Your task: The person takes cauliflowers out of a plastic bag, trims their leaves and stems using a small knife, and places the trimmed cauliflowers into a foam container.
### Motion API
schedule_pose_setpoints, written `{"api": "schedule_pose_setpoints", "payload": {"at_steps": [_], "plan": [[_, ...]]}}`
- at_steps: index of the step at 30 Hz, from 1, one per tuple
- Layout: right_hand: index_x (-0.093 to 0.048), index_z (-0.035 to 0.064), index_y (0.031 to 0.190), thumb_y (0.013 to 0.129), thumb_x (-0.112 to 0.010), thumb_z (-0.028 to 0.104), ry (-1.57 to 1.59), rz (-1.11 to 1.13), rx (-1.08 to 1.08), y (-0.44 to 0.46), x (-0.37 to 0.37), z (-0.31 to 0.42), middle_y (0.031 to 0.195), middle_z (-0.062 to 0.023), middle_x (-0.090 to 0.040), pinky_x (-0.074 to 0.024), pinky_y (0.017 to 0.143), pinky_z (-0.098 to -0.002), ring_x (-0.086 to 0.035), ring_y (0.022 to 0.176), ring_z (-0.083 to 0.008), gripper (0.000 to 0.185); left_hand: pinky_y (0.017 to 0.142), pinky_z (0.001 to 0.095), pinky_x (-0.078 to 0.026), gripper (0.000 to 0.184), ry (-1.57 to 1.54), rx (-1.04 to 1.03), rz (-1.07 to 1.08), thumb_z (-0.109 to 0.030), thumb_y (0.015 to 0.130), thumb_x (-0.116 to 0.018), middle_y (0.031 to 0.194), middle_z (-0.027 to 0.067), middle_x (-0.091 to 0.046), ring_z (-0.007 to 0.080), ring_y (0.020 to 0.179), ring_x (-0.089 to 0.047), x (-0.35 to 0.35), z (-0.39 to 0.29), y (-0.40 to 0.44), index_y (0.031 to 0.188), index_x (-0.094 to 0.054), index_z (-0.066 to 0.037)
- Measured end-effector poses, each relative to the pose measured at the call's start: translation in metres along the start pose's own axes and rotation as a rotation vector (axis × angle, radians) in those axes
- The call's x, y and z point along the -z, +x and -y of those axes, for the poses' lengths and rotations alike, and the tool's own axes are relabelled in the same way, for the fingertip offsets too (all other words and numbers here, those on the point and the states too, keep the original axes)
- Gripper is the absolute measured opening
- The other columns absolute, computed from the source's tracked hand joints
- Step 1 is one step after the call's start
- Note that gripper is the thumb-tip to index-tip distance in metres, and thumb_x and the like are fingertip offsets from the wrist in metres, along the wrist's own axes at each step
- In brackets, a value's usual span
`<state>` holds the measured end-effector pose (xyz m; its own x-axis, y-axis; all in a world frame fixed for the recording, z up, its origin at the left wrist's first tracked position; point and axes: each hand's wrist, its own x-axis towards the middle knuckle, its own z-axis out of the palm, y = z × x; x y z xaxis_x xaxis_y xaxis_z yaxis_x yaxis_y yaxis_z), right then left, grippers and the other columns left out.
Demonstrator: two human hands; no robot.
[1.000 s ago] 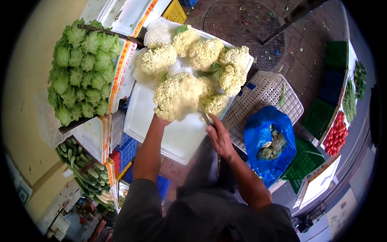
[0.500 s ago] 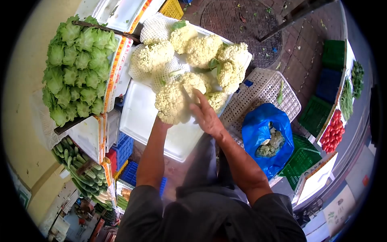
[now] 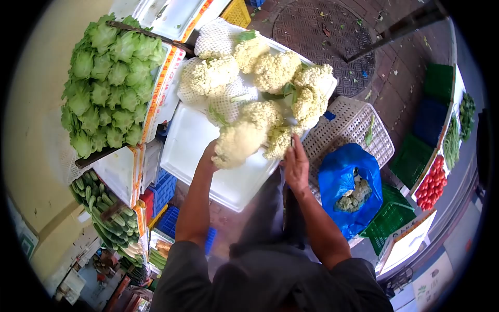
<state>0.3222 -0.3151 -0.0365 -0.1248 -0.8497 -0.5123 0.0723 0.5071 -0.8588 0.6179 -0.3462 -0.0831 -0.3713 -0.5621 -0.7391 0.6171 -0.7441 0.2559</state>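
Observation:
My left hand grips a large pale cauliflower from its left side, with the fingers hidden behind the head. The cauliflower is tilted and a little blurred above the white foam tray. To its right, my right hand is closed, fingers pointing up, around what looks like a small knife; its thin grey blade is hard to make out. Beyond the fingertips, several more cauliflowers sit in the tray's far part, some on white foam netting.
Lettuces are stacked at left, above cucumbers. On the right stand a beige plastic crate, a blue bag with cauliflower pieces inside, and green crates. A dark pole slants in at the upper right.
My right hand has moved right, away from the front of the held cauliflower. My left hand still holds that cauliflower, now turned. The whole view has shifted slightly.

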Motion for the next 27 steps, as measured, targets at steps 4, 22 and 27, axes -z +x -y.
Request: {"api": "schedule_pose_setpoints", "payload": {"at_steps": [4, 22, 27], "plan": [[-0.042, 0.0163, 0.156, 0.107, -0.050, 0.016, -0.133, -0.024, -0.220, -0.019, 0.046, -0.021, 0.080, 0.0031, -0.052, -0.0494, 0.060, -0.0238, -0.048, 0.069, -0.0062, 0.050, 0.086, 0.0389, -0.062, 0.046, 0.258, 0.007, -0.167, -0.019, 0.095, -0.070, 0.121, 0.0154, -0.069, 0.0243, 0.100, -0.072, -0.020, -0.023, -0.011, 0.133, -0.058, 0.005], [-0.063, 0.0141, 0.125, 0.094, -0.067, 0.035, -1.001, 0.364, 0.402, 0.180, -0.103, 0.009, 0.096, -0.0126, -0.070, -0.0549, 0.075, -0.0456, -0.069, 0.085, -0.0347, 0.037, 0.090, 0.0317, -0.054, 0.046, 0.571, -0.040, -0.241, -0.018, 0.094, -0.064, 0.116, 0.0099, -0.071, 0.0153, 0.102, -0.067, 0.000, 0.005, -0.100, 0.135, -0.061, 0.005], [-0.065, 0.0130, 0.107, 0.090, -0.070, 0.031, -1.145, 0.412, 0.520, 0.209, -0.138, -0.021, 0.090, -0.0109, -0.068, -0.0544, 0.075, -0.0444, -0.068, 0.084, -0.0325, 0.025, 0.092, 0.0315, -0.054, 0.048, 0.471, -0.017, -0.328, -0.012, 0.089, -0.063, 0.117, 0.0108, -0.071, 0.0172, 0.102, -0.068, 0.001, 0.019, -0.112, 0.133, -0.061, 0.007]]}}
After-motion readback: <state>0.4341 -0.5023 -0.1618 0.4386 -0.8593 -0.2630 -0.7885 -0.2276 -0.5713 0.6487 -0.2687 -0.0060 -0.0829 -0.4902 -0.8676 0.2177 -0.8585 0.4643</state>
